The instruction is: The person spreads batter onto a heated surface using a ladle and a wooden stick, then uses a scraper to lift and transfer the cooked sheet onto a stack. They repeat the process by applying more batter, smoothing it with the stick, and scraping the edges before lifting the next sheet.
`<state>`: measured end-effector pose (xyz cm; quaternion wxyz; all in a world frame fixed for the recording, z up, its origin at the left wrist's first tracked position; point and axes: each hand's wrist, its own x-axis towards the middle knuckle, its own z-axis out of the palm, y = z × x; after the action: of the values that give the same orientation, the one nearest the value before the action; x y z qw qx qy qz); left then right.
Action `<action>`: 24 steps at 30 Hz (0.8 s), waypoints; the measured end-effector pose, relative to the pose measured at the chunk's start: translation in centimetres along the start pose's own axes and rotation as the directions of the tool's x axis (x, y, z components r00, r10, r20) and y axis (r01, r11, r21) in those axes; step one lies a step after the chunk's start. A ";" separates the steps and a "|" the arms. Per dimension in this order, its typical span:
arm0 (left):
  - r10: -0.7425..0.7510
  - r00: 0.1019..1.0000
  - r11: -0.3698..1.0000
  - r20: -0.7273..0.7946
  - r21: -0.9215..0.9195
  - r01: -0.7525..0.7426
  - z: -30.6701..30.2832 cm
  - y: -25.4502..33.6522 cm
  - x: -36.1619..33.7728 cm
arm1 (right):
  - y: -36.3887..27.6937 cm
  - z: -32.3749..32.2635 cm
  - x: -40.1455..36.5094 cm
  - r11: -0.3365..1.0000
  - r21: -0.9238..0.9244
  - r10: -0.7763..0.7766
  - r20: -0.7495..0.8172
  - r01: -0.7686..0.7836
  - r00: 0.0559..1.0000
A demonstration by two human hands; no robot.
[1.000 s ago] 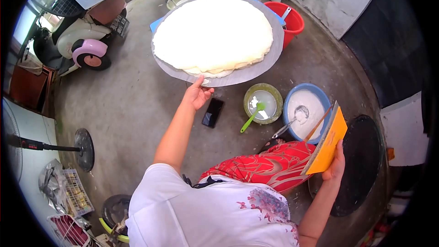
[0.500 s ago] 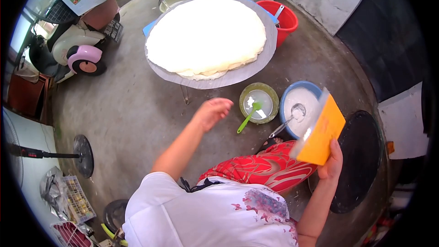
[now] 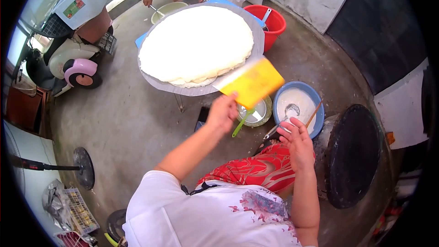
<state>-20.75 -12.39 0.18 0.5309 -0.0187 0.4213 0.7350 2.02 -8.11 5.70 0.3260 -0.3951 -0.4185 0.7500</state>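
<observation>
1. Your left hand (image 3: 222, 112) pinches the orange scraper (image 3: 252, 82) by its lower edge, fingers closed on it. The blade stands in the air just left of the blue basin (image 3: 299, 86), above the green bowl (image 3: 261, 112). Lay your thumb flat on the blade, because I judge a pinch at one edge lets it twist.
2. Your right hand (image 3: 298, 144) is open with fingers spread and holds nothing. It hovers at the basin's near rim, just beside the ladle (image 3: 289, 110) handle. Grasp that handle low and lift level, so the white liquid does not drip.
3. Edges: the scraper's far corner lies close to the rim of the round tray (image 3: 259, 41) beyond and left of the basin — whether they touch, I cannot tell. A wooden stick (image 3: 315, 113) leans on the basin's right rim.
4. Room: the black griddle (image 3: 354, 155) crowds the basin's right side and the red bucket (image 3: 275, 26) stands beyond it. Bare concrete lies left of the basin, past the phone (image 3: 201, 115) — swing that way.
</observation>
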 end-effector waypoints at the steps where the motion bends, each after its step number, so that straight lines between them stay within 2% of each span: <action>1: 0.044 0.998 0.999 -0.053 -0.003 -0.045 -0.2 1.6 0.8 | 0.2 -0.7 -0.4 0.999 -0.030 -0.025 -0.039 0.024 0.999; 2: 0.126 0.992 0.992 -0.029 0.006 -0.126 -1.3 2.8 2.4 | 0.2 -1.4 -0.7 0.999 -0.024 -0.027 -0.040 0.026 0.999; 3: 0.152 0.982 0.988 -0.107 0.041 -0.149 -1.8 4.2 3.6 | 0.2 -2.1 -1.0 0.999 -0.033 -0.045 -0.054 0.043 0.998; 5: 0.135 0.973 0.991 -0.185 0.017 -0.134 -3.2 6.1 6.0 | 0.2 -2.8 -1.7 0.997 -0.028 -0.068 -0.090 0.066 0.994; 8: 0.076 0.981 0.996 -0.179 -0.040 -0.084 -4.9 7.2 8.0 | -0.1 -3.5 -2.8 0.998 -0.020 -0.056 -0.060 0.055 0.997; 9: 0.020 0.982 0.997 -0.189 -0.064 -0.033 -4.8 7.6 8.0 | -0.1 -3.6 -3.2 0.998 -0.018 -0.058 -0.062 0.057 0.996; 12: -0.014 0.971 0.995 -0.238 -0.096 -0.009 -4.4 7.4 7.3 | -0.3 -3.9 -4.2 0.998 -0.008 -0.070 -0.099 0.069 0.993; 19: 0.033 0.974 0.995 -0.225 -0.084 -0.054 -5.1 5.1 4.6 | -0.2 -6.1 -7.0 0.992 0.008 -0.118 -0.191 0.122 0.975; 21: -0.028 0.998 0.996 -0.058 -0.089 0.023 -4.9 4.5 3.5 | 0.1 -7.2 -7.8 0.989 0.003 -0.143 -0.240 0.148 0.960; 22: -0.033 0.998 0.996 -0.055 -0.086 0.028 -3.6 4.6 2.4 | 0.3 -7.7 -8.0 0.989 0.003 -0.143 -0.246 0.149 0.959; 24: -0.125 0.957 0.961 0.260 -0.207 0.182 -0.2 4.5 -0.3 | 0.5 -8.8 -8.6 0.983 0.030 -0.163 -0.289 0.179 0.943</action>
<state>-24.30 -13.07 2.92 0.6289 -0.0217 0.2625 0.7315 13.63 -12.19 5.03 0.4574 -0.4521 -0.3788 0.6655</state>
